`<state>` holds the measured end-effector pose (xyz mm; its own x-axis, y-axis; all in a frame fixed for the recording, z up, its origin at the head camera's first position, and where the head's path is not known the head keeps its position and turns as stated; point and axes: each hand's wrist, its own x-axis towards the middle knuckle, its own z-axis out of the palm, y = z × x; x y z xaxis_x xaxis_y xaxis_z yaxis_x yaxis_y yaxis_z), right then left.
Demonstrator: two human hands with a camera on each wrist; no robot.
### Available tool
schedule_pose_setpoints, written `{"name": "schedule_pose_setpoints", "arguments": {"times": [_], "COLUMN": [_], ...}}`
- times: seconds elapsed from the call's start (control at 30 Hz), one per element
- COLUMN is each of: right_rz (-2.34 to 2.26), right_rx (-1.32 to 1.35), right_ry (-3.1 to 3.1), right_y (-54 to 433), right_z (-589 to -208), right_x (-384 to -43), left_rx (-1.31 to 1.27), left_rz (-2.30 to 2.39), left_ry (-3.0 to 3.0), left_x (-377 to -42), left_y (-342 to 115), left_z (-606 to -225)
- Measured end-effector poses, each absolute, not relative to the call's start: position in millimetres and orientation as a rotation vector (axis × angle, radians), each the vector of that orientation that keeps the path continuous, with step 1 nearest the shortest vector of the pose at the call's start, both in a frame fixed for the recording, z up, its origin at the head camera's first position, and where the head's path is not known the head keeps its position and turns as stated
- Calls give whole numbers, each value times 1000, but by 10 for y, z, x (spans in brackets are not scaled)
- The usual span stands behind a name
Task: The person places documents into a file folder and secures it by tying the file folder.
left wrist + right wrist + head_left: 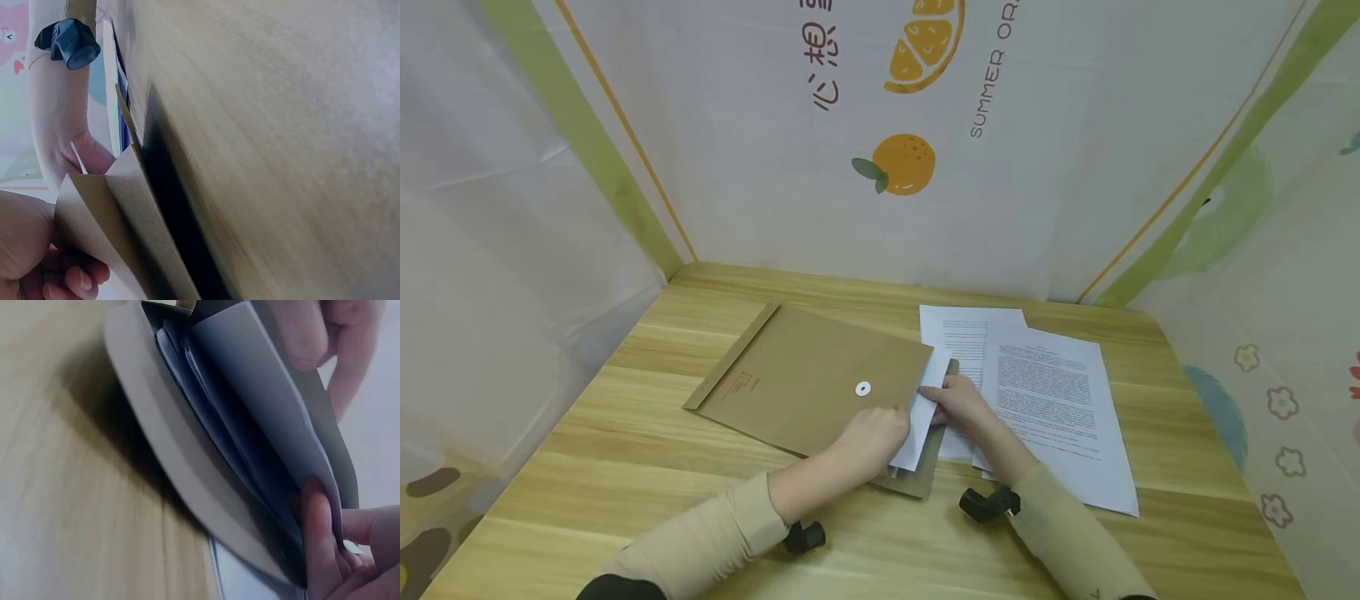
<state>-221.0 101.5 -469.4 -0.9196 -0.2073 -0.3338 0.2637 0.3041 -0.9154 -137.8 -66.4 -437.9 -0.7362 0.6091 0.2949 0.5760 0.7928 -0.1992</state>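
Observation:
A brown kraft paper file envelope [820,358] lies on the table, with a white round button on its upper face and its mouth toward the right. My left hand [876,437] grips the upper layer at the mouth; the left wrist view shows curled fingers [80,281] beside the lifted edge. White paper sheets [917,425] stick partly out of the mouth. Their outer edge is pinched between the thumb and fingers of my right hand [958,400]. Inside the gaping envelope, the right wrist view shows more sheets [206,394] below the pinched ones. The envelope's flap [927,475] extends beneath.
Two overlapping piles of printed paper, a rear one [966,329] and a front one [1052,392], lie right of the envelope, close to the right forearm. Black wrist devices [988,504] are on both arms. Printed white curtains [760,192] stand behind and beside the wooden table [647,467].

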Motion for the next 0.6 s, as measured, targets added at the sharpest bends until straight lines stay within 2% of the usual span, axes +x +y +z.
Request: {"name": "schedule_pose_setpoints", "arguments": {"times": [0.6], "right_rz": [-1714], "right_rx": [25], "right_ry": [2132], "right_y": [701], "right_z": [-4724], "right_x": [-2290], "left_rx": [-912], "left_rz": [92], "left_ry": [-2651], "left_x": [-1385], "left_y": [-693], "left_z": [-4368]}}
